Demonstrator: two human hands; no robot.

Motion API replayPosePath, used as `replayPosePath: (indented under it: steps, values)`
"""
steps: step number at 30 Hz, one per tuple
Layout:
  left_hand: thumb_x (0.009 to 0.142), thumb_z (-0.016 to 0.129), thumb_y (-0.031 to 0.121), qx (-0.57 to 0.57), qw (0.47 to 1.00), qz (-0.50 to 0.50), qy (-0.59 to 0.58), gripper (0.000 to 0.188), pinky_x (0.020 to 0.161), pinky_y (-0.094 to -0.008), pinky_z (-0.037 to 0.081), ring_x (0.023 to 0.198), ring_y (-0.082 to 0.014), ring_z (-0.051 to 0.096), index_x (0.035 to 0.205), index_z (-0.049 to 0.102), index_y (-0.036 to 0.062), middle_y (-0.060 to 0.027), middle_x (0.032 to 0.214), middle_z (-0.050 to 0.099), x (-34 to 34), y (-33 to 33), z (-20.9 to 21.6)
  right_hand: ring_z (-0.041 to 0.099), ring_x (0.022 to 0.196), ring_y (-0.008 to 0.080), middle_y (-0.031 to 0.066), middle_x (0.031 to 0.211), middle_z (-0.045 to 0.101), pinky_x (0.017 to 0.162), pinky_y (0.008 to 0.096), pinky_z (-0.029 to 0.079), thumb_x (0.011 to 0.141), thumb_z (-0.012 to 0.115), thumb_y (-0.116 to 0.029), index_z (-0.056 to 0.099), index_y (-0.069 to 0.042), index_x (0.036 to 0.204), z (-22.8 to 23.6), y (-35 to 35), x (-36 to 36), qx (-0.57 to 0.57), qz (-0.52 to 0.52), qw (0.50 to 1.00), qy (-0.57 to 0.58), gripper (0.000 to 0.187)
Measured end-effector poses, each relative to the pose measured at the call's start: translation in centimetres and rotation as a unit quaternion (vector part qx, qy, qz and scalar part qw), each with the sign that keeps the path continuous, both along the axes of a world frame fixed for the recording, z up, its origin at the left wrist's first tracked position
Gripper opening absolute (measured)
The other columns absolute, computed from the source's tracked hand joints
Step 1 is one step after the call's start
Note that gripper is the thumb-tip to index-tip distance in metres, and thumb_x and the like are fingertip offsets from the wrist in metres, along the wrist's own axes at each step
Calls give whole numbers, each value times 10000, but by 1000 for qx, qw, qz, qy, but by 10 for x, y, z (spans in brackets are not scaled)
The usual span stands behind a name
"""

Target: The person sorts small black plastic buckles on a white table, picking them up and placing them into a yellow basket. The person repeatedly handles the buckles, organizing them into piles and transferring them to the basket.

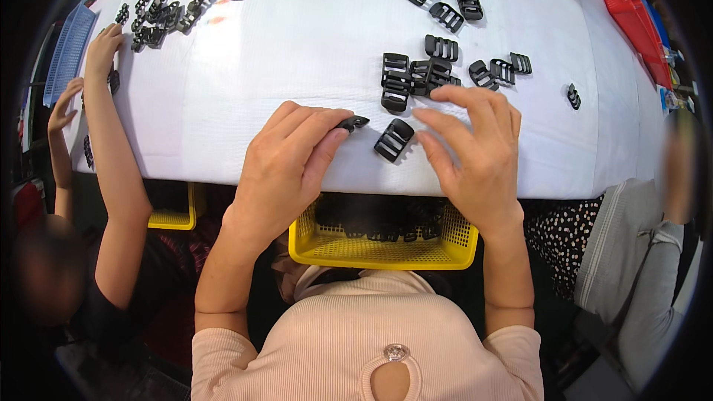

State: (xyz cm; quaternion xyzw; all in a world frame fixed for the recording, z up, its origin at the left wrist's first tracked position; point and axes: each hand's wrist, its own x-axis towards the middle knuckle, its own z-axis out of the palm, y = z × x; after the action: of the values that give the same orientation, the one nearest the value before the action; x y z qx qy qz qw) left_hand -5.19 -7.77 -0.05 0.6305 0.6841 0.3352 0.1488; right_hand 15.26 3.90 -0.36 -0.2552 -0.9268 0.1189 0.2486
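Note:
Near the table's front edge, my left hand pinches a black plastic buckle between thumb and fingers; only its pointed end shows. My right hand is open, thumb and fingers apart, with nothing visible between them. Just left of its fingertips, a single slotted black buckle lies flat on the white cloth. Beyond that hand sits a small heap of similar buckles, partly hidden by its fingers.
More buckles lie scattered across the white-covered table. A yellow basket with black pieces inside stands below the front edge. At left, a co-worker's arm reaches over the table. Red trays line the right side.

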Motion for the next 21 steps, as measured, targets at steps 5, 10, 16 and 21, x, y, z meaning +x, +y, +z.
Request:
replayPosePath:
  steps: [5, 10, 16, 21]
  values:
    - [899, 653, 31, -35, 997, 66, -2, 182, 687, -298, 498, 756, -212, 631, 1070, 714, 13, -111, 927, 679, -3, 4, -1, 495, 1148, 278, 47, 1207, 588, 965, 443, 350, 688, 826, -199, 688, -71, 1059, 2, 13, -21, 25, -8, 1000, -6, 416]
    - [916, 651, 55, 6, 993, 121, 19, 177, 687, -288, 491, 773, -176, 631, 1076, 723, 34, -97, 962, 688, -20, 9, 0, 465, 1222, 290, 58, 1281, 564, 1003, 448, 332, 678, 840, -224, 682, -64, 1082, 1, 19, -27, 24, -13, 999, -42, 462]
    - [872, 694, 54, 55, 995, 74, 28, 219, 739, -315, 504, 832, -195, 637, 1089, 726, 61, -88, 1010, 695, -29, 20, 2, 495, 1234, 298, 68, 1305, 592, 1038, 420, 321, 649, 849, -206, 696, -72, 1089, 31, 6, 5, -4, -23, 996, -91, 485]
    - [815, 743, 79, 101, 990, -45, 91, 295, 792, -366, 517, 915, -285, 622, 1104, 699, 38, -109, 1001, 673, -9, 53, -4, 525, 1196, 280, 68, 1271, 617, 1029, 416, 324, 694, 831, -231, 696, -82, 1108, 29, 12, 20, -28, -19, 994, -105, 461]
